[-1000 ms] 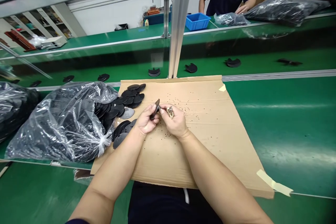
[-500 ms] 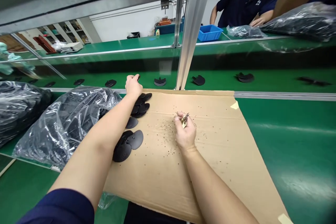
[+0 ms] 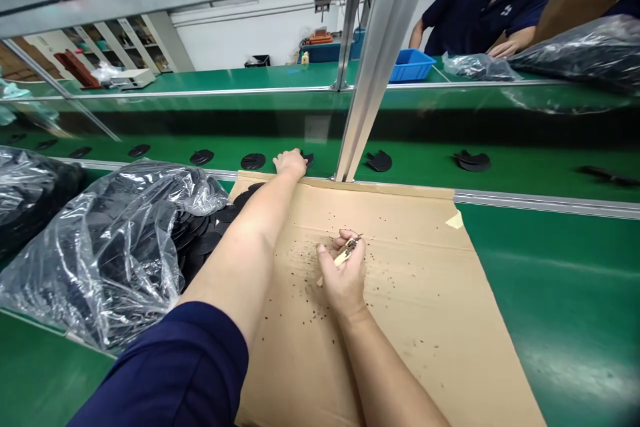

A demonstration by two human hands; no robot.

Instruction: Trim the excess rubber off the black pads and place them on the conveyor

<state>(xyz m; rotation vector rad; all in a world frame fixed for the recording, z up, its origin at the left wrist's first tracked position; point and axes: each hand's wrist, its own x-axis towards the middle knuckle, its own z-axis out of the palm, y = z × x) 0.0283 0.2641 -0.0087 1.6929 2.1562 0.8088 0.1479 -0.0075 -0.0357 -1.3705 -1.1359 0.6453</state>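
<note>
My left hand [image 3: 291,163] reaches over the far edge of the cardboard, its fingers curled over a black plastic part [image 3: 309,159] on the green belt. The hand covers most of this part. Above the cardboard, my right hand [image 3: 345,277] is closed around side cutters [image 3: 346,252] with pale yellow handles, their jaws pointing up and right. A flat black disc [image 3: 253,161] lies on the belt just left of my left hand. Under my left forearm, black discs [image 3: 225,213] are partly hidden.
The cardboard sheet [image 3: 400,320] carries scattered black bits. A clear plastic bag [image 3: 115,233] of black discs stands at left. A metal post [image 3: 367,73] rises beyond the cardboard. More parts [image 3: 379,161] lie along the belt. Across it, a person [image 3: 485,13] sits near a blue bin [image 3: 413,65].
My left hand has moved right along the belt to another black part. A disc now lies where it was. My right hand has shifted slightly, still holding the cutters. The view has shifted.
</note>
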